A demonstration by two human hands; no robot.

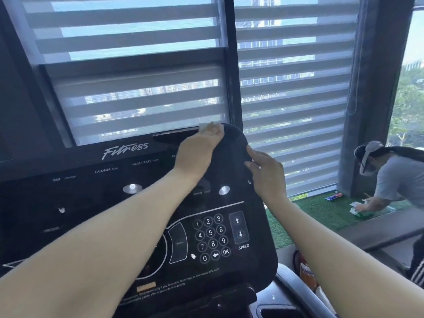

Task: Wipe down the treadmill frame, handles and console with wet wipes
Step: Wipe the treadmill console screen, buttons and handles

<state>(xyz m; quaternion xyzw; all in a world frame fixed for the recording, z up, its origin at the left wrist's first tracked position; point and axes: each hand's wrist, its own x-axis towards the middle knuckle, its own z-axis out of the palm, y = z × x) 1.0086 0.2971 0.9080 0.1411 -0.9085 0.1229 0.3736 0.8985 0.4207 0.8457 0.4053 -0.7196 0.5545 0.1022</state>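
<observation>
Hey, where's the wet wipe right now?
In the head view, the wet wipe is at the console's top right edge, gripped by the left hand; the right hand touches the console's right edge.

The console (160, 214) is lying under both forearms. The left hand (197, 150) is sitting on its top edge, holding a wipe (206, 127) there; the right hand (266, 173) is resting just right of it, on the console's right rim. The keypad (211, 237) is lying below and between the hands. Blinds (142, 72) are hanging behind them. A second person (394, 180) is bending far right of the right hand.
</observation>
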